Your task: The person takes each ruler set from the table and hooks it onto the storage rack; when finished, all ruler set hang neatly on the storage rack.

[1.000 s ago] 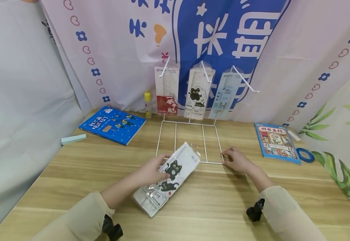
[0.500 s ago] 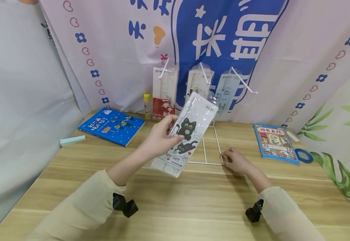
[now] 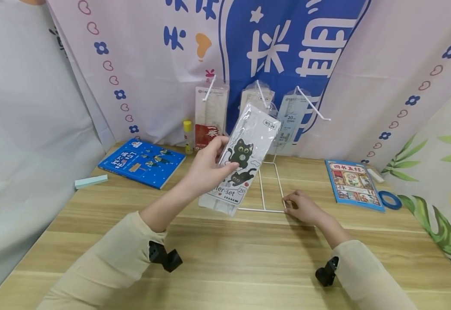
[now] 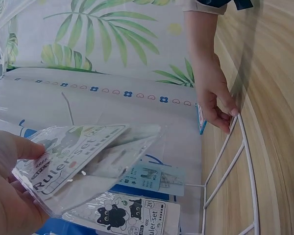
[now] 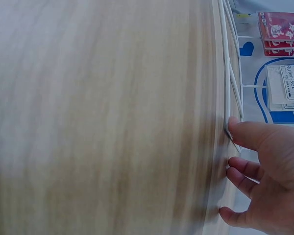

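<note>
My left hand (image 3: 207, 165) grips a ruler set (image 3: 248, 142) in a clear plastic sleeve, its white card printed with black cats. Thumb in front, fingers behind, it holds the pack tilted above the table, before a white wire display rack (image 3: 263, 210). In the left wrist view, the pack's loose clear plastic (image 4: 105, 169) spreads out from the card. With thumb and fingers, my right hand (image 3: 303, 207) pinches the rack's front right corner. Three hooks carry packs: a red-and-white one (image 3: 211, 107), another cat ruler set (image 3: 250, 95), partly hidden by the held one, and a light blue one (image 3: 290, 120).
On the left of the wooden table (image 3: 217, 262) lie a blue book (image 3: 144, 162) and a pale blue strip (image 3: 91, 181). A yellow-capped glue stick (image 3: 188, 137) stands behind. To the right are another book (image 3: 354, 185), a blue tape roll (image 3: 390, 199) and a white block (image 3: 375, 175).
My left hand has raised the ruler set from low over the table up and forward, in front of the middle hanging pack. The right hand has stayed at the rack's corner.
</note>
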Demonstrator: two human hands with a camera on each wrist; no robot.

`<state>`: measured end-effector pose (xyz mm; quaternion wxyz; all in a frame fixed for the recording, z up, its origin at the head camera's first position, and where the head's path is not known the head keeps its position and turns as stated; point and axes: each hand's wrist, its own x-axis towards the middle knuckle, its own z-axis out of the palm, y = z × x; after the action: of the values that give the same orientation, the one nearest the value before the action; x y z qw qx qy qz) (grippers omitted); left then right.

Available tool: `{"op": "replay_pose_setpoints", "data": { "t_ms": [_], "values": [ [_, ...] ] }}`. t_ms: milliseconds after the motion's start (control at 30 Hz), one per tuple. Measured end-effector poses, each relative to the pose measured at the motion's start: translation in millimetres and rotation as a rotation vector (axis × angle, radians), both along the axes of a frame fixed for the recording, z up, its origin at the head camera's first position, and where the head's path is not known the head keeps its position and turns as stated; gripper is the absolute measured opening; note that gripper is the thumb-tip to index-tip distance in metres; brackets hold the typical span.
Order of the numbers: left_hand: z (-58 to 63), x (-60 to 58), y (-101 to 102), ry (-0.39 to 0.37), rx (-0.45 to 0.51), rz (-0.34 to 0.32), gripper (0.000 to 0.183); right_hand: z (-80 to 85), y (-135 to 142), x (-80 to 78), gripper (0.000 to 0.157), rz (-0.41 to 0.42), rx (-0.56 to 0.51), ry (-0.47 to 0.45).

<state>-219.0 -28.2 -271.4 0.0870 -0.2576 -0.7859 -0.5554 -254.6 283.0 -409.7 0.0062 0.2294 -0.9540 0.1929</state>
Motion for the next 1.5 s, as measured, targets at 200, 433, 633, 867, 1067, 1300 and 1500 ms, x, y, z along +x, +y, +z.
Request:
{"op": "replay_pose_setpoints", "data": {
  "t_ms": [200,433,633,867,1067,1300,1500],
  "values": [
    [-3.3,-9.1,4,-0.011,-0.017,0.015,0.043,0.4,1,0.7,0.033,-0.012,0.003,0.006],
    [-10.7,-25.0,9,-0.041,-0.039,0.061,0.043,-2.8,4,-0.8,0.033,-0.013,0.004,0.004],
    [-17.0,-46.3,15,-0.035,-0.003,0.097,0.042,-3.2,3,-1.7,0.033,-0.011,0.006,-0.004],
    [-21.9,-73.4,21,-0.014,-0.001,0.146,0.04,-2.6,4,-0.5,0.034,-0.008,-0.001,0.008],
    [-22.3,-91.3,26,-0.016,-0.039,0.193,0.041,-2.5,4,-0.7,0.033,-0.001,0.004,0.021],
    [-21.5,-107.1,31,-0.008,-0.067,0.262,0.037,-4.8,4,-1.9,0.033,-0.003,-0.002,0.034],
    [-23.5,-119.2,35,-0.003,-0.037,0.274,0.034,-5.5,4,-2.1,0.033,-0.001,-0.004,0.033]
  ]
}}
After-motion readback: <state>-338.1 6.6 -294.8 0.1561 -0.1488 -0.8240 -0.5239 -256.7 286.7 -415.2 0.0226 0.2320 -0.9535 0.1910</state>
